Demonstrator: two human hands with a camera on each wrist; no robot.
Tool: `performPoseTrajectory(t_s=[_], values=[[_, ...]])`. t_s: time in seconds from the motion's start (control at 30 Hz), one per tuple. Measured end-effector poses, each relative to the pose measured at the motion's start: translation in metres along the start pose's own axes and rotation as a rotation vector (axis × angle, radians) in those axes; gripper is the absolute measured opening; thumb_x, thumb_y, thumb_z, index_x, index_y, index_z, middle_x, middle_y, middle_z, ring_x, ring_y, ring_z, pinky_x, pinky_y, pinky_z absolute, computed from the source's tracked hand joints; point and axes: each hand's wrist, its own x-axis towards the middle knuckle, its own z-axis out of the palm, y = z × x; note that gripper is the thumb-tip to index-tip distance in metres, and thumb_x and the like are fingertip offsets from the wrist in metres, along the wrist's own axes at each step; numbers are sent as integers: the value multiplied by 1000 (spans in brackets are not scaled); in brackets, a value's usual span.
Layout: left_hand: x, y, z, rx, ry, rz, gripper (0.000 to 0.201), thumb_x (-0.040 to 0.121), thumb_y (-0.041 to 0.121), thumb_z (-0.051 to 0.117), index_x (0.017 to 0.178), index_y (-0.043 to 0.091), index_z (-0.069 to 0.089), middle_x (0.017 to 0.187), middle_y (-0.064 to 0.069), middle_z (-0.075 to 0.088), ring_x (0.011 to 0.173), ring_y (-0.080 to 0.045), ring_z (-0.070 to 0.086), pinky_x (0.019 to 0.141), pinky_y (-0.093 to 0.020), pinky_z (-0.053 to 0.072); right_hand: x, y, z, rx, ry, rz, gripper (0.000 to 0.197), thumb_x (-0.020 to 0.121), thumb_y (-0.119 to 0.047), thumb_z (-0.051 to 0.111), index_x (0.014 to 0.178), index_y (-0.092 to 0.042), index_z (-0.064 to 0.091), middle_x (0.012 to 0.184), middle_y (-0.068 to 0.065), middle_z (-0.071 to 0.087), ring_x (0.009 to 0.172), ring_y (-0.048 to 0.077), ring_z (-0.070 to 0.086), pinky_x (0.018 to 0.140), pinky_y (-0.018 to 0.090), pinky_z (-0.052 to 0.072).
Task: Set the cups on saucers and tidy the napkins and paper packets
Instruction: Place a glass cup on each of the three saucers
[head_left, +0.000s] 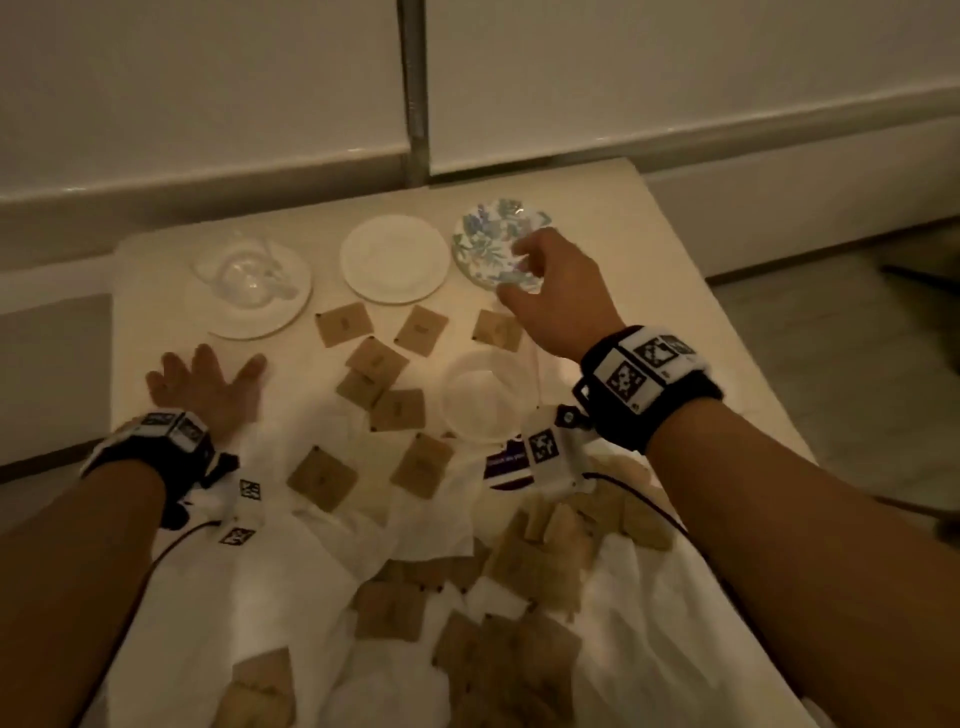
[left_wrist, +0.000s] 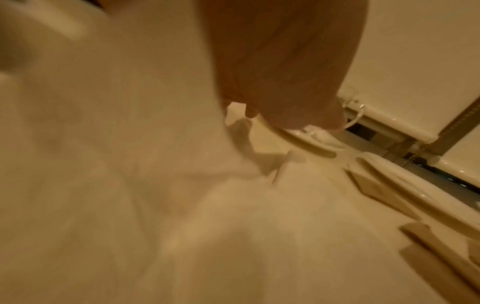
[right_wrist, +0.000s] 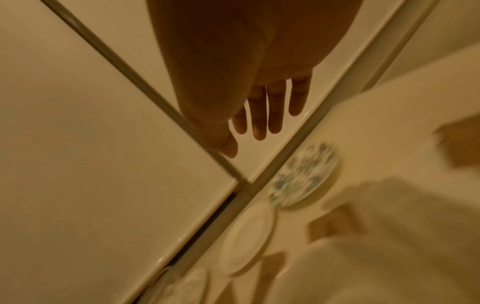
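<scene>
Glass cup (head_left: 244, 273) is sitting on the white saucer (head_left: 270, 317) near the table's (head_left: 649, 249) far left corner. Beside it are lying a bare white saucer (head_left: 395, 260) and a floral saucer (head_left: 485, 234). The right hand (head_left: 556, 291) is hovering over the floral one, fingers loosely spread, holding nothing. The left hand (head_left: 208, 384) is pressing flat (fingers splayed) near the left edge. Brown paper packets (head_left: 376, 364) are lying scattered mid-table, their print unreadable; white napkins (head_left: 291, 571) are lying crumpled at the near edge.
</scene>
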Motion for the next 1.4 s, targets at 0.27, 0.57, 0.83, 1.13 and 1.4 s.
performPoseTrajectory(t_s=[0.27, 0.57, 0.83, 1.13, 1.4], values=[[-106, 115, -35, -137, 249, 232, 58, 87, 48, 66, 132, 15, 52, 139, -15, 45, 123, -35, 51, 107, -47, 37, -73, 138, -110, -552, -272, 236, 77, 77, -58, 72, 137, -20, 42, 136, 13, 44, 126, 35, 43, 104, 52, 36], [-298, 256, 123, -58, -192, 732, 44, 86, 37, 68, 126, 22, 55, 131, 1, 48, 115, -18, 51, 94, -33, 41, -116, 211, -110, -467, -435, 211, 106, 69, -46, 83, 150, -26, 18, 148, 12, 27, 132, 36, 36, 104, 52, 38], [-276, 201, 166, 78, -71, 473, 67, 92, 58, 45, 144, 17, 36, 159, -10, 20, 145, -28, 20, 118, -40, 19, -126, 226, -102, -410, -338, 157, 84, 68, -30, 82, 138, -20, 36, 132, 11, 39, 118, 34, 42, 82, 43, 47], [-246, 143, 138, 27, 166, 69, 74, 96, 52, 38, 149, 2, 22, 160, -20, 10, 148, -32, 9, 122, -41, 9, -65, 111, -115, -175, -228, -198, 92, 66, -35, 78, 144, -29, 30, 129, 3, 34, 117, 27, 44, 83, 42, 50], [-173, 104, 126, 103, 28, 21, 101, 83, 80, 11, 154, 13, -14, 161, -7, -23, 149, -26, -20, 121, -43, -8, 38, -8, -39, -76, -318, -399, 90, 65, -35, 86, 138, -17, 37, 134, 8, 37, 116, 24, 49, 95, 35, 45]])
